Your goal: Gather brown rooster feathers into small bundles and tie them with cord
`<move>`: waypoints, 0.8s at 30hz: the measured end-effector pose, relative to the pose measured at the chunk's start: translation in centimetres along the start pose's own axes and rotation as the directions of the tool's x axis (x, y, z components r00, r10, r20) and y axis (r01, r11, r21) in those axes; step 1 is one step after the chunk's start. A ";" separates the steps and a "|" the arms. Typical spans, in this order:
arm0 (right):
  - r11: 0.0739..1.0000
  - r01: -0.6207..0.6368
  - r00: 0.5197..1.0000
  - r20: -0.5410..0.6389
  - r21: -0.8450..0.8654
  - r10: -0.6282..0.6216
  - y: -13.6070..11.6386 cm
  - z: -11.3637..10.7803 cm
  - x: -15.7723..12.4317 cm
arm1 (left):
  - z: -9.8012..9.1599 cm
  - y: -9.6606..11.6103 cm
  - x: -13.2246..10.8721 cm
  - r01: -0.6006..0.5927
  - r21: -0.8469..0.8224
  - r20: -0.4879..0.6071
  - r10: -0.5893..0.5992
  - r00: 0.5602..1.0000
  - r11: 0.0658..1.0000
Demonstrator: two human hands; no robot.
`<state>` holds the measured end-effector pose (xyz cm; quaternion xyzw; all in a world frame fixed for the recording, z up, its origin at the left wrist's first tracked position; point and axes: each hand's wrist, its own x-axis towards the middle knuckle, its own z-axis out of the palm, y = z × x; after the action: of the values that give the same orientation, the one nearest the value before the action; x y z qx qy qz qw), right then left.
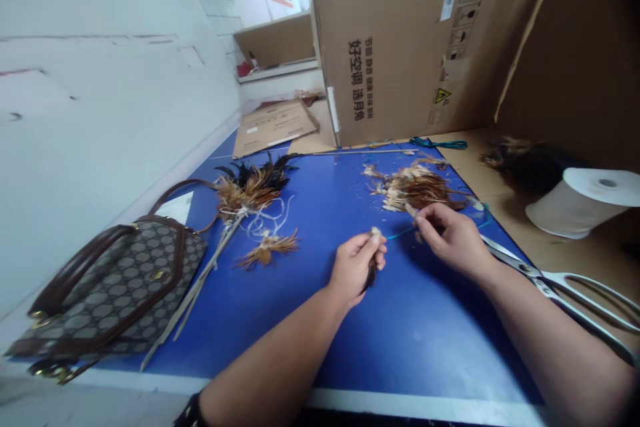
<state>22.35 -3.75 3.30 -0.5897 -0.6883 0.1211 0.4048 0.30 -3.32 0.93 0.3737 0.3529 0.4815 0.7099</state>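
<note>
My left hand (356, 265) is closed around a small feather bundle (371, 275), its pale quill end poking up past the thumb and its dark tips showing below. From that quill end a teal thread (397, 235) stretches to my right hand (450, 239), which pinches it between thumb and fingers. A pale bit shows at the right fingertips, too small to name. Just behind the right hand lies a pile of brown feathers (423, 188) with cream-coloured quill ends. Scissors (537, 273) lie beneath the right forearm, blades towards the table's middle.
On the blue table (310, 333), a tied feather bunch on sticks (255, 190) and a small loose tuft (270, 250) lie left. A patterned handbag (125, 280) stands at the left edge. A white spool (565, 207), dark feathers (525, 163) and a large cardboard box (400, 7) border the right and back.
</note>
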 end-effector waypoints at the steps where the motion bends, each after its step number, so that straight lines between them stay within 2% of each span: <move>1: 0.993 0.001 0.999 0.039 0.120 -0.005 -0.9 0.8 -0.4 | 0.0 0.0 0.1 -0.007 0.009 -0.010 0.007 1.000 1.000; 3: 0.961 -0.028 0.994 0.113 0.277 -0.004 -2.3 2.3 -1.1 | 0.0 -0.1 0.2 -0.021 0.018 -0.030 0.022 0.999 1.000; 5: 0.933 -0.072 0.987 0.160 0.354 0.015 -3.1 3.3 -1.6 | -0.1 -0.2 0.3 -0.033 0.029 -0.034 0.034 0.999 0.999; 10: 0.896 -0.147 0.970 0.237 0.420 0.049 -3.5 3.9 -2.0 | -0.2 -0.1 0.1 -0.046 0.076 -0.002 0.047 0.999 0.996; 16: 0.840 -0.239 0.944 0.320 0.488 0.083 -4.0 4.1 -2.0 | 0.1 -0.2 -0.2 -0.067 0.017 0.045 0.066 0.997 0.998; 19: 0.844 -0.238 0.944 0.318 0.480 0.086 -3.9 4.4 -2.2 | -0.2 -0.5 -0.1 -0.087 0.056 0.063 0.084 0.994 0.995; 24: 0.911 -0.133 0.960 0.277 0.391 0.022 -3.4 4.2 -2.3 | -0.7 -0.5 0.0 -0.188 0.186 0.074 0.177 0.981 0.964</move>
<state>16.92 -5.47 1.84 -0.4981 -0.6721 0.3557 0.4167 -0.09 -3.27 0.18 0.4849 0.3413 0.4977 0.6330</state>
